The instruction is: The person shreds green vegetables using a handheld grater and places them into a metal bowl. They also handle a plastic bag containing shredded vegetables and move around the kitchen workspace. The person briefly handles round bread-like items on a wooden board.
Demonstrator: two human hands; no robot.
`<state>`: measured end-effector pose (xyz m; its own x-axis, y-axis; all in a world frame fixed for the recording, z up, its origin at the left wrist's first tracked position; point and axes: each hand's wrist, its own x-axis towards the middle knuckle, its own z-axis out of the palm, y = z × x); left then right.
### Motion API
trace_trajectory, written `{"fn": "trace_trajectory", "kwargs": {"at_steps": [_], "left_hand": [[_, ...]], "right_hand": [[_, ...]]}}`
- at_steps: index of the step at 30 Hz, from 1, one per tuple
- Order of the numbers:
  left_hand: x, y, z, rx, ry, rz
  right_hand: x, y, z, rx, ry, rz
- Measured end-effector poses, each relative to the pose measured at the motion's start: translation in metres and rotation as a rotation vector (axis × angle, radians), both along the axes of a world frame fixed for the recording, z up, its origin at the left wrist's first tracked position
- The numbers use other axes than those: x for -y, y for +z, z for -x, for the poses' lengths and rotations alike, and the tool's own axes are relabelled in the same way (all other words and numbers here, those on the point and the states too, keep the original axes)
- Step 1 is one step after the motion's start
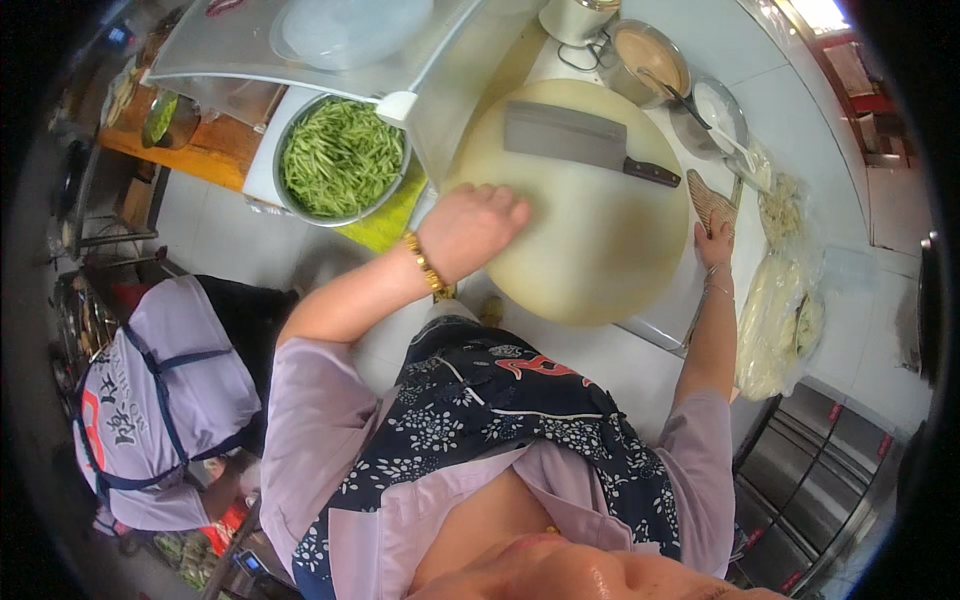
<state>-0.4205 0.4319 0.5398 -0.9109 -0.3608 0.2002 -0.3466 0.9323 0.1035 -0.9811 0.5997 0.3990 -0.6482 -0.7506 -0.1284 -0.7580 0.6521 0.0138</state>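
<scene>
My left hand (480,225), with a gold bracelet at its wrist, is over the left edge of a round, thick cutting board (555,247). Its fingers are curled together and nothing shows in them; the palm is hidden. A cleaver (566,131) lies flat near the board's far side, its dark riveted handle pointing right. Right of the board, my right hand (716,244) grips the near end of a brown striped cloth (709,196) on the white counter. Left of the board, a metal bowl (278,169) holds shredded green vegetable (341,157).
Metal pots of brown sauce (652,60) and white contents (716,105) stand at the back right. Plastic bags of pale food (772,330) line the right side. A clear panel (442,90) rises beside the bowl. A co-worker (172,382) bends at the left.
</scene>
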Motion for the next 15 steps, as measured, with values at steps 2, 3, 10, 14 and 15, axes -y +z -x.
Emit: {"fn": "trace_trajectory", "kwargs": {"at_steps": [2,3,10,14,15], "left_hand": [[-0.001,0.0,0.022,-0.032,-0.024,0.091],[-0.008,0.004,0.034,-0.028,-0.051,0.117],[-0.07,0.011,0.127,0.007,-0.206,0.217],[-0.132,-0.008,0.223,-0.463,-0.319,-0.068],[-0.143,-0.012,0.243,-0.544,-0.366,-0.147]], "right_hand": [[0.019,-0.004,-0.013,-0.073,0.033,0.013],[0.02,-0.004,-0.021,-0.107,0.041,0.019],[0.024,0.088,-0.145,-0.16,0.609,0.63],[-0.056,0.176,-0.214,0.288,0.937,0.789],[-0.08,0.178,-0.224,0.276,0.967,0.707]]}}
